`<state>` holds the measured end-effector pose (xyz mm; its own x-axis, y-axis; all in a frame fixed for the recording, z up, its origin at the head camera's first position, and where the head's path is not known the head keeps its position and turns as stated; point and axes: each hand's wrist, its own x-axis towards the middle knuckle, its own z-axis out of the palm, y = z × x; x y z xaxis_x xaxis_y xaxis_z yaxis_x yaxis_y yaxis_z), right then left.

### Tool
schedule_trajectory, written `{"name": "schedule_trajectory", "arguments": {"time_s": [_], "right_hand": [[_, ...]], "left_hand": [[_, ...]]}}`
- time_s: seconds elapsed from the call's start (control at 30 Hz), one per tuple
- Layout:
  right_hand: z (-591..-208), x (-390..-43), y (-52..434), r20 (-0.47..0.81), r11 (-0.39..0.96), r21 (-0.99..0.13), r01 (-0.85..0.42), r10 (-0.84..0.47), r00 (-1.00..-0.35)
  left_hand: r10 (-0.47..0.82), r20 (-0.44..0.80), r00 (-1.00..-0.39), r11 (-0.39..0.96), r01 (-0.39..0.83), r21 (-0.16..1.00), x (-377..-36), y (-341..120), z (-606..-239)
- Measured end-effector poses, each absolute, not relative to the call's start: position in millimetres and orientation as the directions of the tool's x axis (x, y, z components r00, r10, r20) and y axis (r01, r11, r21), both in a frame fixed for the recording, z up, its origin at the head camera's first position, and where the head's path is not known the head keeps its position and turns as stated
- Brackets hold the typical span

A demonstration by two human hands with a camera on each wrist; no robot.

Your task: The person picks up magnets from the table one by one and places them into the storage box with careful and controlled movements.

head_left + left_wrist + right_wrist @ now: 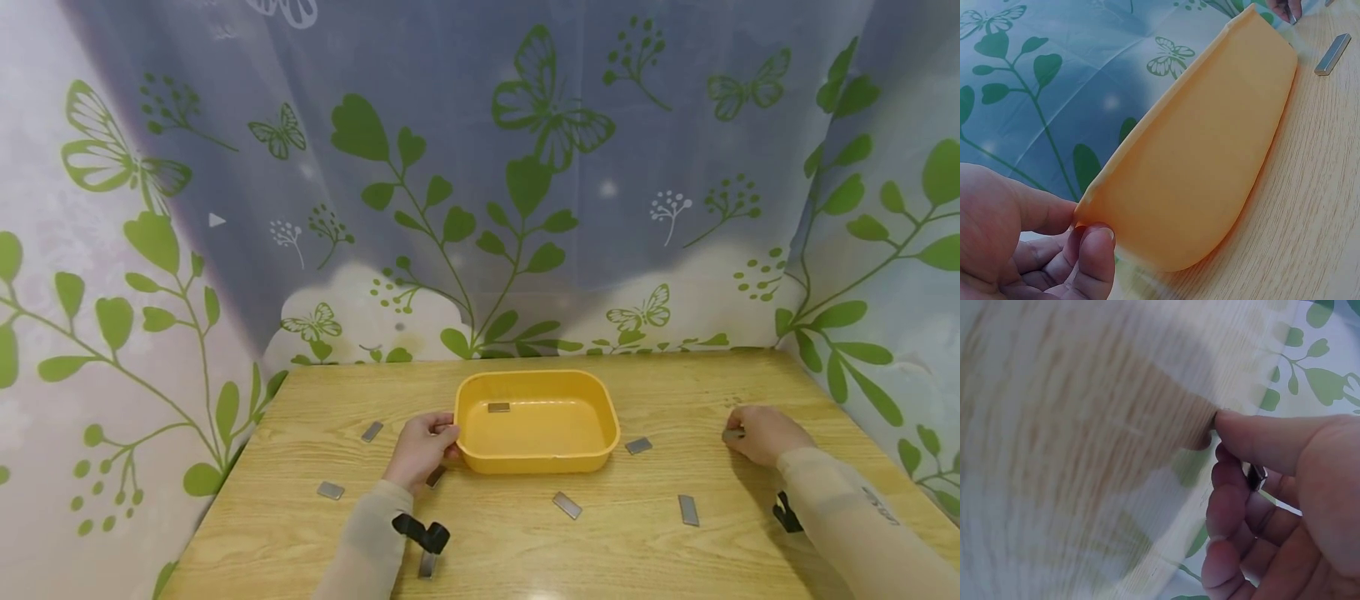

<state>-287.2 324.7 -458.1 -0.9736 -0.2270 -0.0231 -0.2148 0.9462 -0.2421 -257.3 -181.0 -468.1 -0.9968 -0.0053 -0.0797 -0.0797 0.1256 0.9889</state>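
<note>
A yellow plastic basin (pixel 536 462) stands on the wooden table, with one small grey metal block (pixel 498 407) lying inside it. At the basin's left side my left hand (pixel 422 450) pinches the rim between thumb and fingers, which the left wrist view shows close up. Out to the right, my right hand (pixel 771 435) holds another small metal block (pixel 1256 477) between thumb and curled fingers, low over the table. Most of that block is hidden by the fingers.
Several more metal blocks lie scattered on the table (pixel 510 550): one block (pixel 639 446) right of the basin, one (pixel 567 505) in front, one (pixel 688 510) toward the right, others on the left. A leaf-patterned curtain (pixel 450 183) hangs behind and at both sides.
</note>
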Motion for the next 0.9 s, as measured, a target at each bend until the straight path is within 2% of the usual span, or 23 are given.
{"name": "schedule_trajectory", "arguments": {"time_s": [0.9], "right_hand": [[-448,-287,323,-0.072,0.948,-0.246,-0.204,-0.228,-0.971]], "left_hand": [[0.007,-0.081,-0.997,0.126,-0.08,0.989,-257,-181,-466]]}}
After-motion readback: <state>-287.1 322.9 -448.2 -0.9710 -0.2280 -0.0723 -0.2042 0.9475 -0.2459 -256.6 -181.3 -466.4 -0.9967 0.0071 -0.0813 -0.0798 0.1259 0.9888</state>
